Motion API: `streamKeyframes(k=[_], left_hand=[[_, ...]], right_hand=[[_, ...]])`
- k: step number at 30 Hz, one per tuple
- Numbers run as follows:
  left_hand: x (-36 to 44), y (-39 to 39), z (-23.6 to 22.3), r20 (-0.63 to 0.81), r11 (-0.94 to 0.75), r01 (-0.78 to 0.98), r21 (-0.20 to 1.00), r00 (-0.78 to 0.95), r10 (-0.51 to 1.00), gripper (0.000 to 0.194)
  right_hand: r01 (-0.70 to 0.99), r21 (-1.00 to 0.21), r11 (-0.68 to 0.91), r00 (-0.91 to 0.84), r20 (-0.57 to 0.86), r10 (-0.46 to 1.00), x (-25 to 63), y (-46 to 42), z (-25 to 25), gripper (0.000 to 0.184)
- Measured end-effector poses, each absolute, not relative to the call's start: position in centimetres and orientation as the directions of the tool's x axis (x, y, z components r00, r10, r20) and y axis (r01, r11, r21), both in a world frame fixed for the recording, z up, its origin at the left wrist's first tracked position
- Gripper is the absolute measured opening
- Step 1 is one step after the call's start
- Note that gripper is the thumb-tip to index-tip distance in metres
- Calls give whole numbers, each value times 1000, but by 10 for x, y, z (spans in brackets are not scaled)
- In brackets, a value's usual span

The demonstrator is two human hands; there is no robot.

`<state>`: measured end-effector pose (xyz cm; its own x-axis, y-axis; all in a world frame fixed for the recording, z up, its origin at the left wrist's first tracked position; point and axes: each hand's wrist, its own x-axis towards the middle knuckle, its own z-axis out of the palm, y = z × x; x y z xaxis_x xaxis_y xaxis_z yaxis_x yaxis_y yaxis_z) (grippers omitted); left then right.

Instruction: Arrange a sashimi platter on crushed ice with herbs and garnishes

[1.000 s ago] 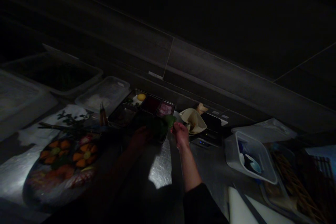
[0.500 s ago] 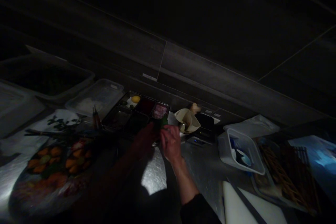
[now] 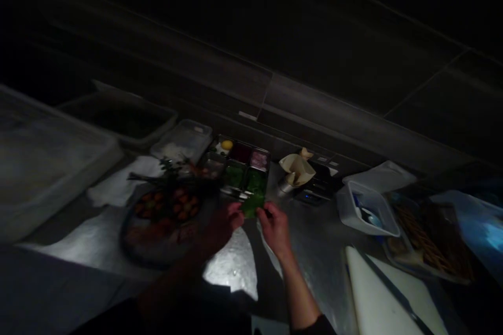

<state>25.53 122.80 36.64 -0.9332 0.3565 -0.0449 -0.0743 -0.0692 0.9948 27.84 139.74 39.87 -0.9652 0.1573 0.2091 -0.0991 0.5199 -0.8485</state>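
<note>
The scene is dim. A broad green leaf is pinched between my left hand and my right hand, just above the steel counter. Directly behind the leaf stands a steel tray of compartments, with chopped greens in its front cells and pink and dark red food behind. A yellow round item sits in its back left cell. To the left of my left hand lies a round platter with orange pieces on it.
A paper cone stands in a metal holder beyond my right hand. To the right are a white tub with blue-handled utensils, a tray of brown sticks and a white cutting board with a dark knife. Large plastic containers line the left.
My view has swung, shifting the scene. My hands have dropped from the tray to the near counter, and the leaf, earlier against the tray, now lies between both hands, with the tray's green cells uncovered.
</note>
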Motion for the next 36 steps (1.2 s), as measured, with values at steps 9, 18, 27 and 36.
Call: streamKeyframes(k=[9, 18, 27, 36], left_hand=[[381, 1034, 289, 385, 689, 552, 470, -830, 403, 30], [360, 1030, 306, 127, 828, 502, 251, -865, 485, 58], [371, 1001, 284, 389, 684, 453, 571, -884, 260, 34], [348, 1003, 268, 510, 659, 480, 579, -844, 167, 41]], right_hand=[[-89, -740, 667, -992, 124, 5, 361, 1297, 344, 27], [6, -642, 767, -998, 42, 43, 370, 1235, 354, 26], [56, -613, 788, -993, -114, -18, 353, 1189, 346, 20], [129, -417, 900, -982, -182, 56, 326, 1154, 343, 22]])
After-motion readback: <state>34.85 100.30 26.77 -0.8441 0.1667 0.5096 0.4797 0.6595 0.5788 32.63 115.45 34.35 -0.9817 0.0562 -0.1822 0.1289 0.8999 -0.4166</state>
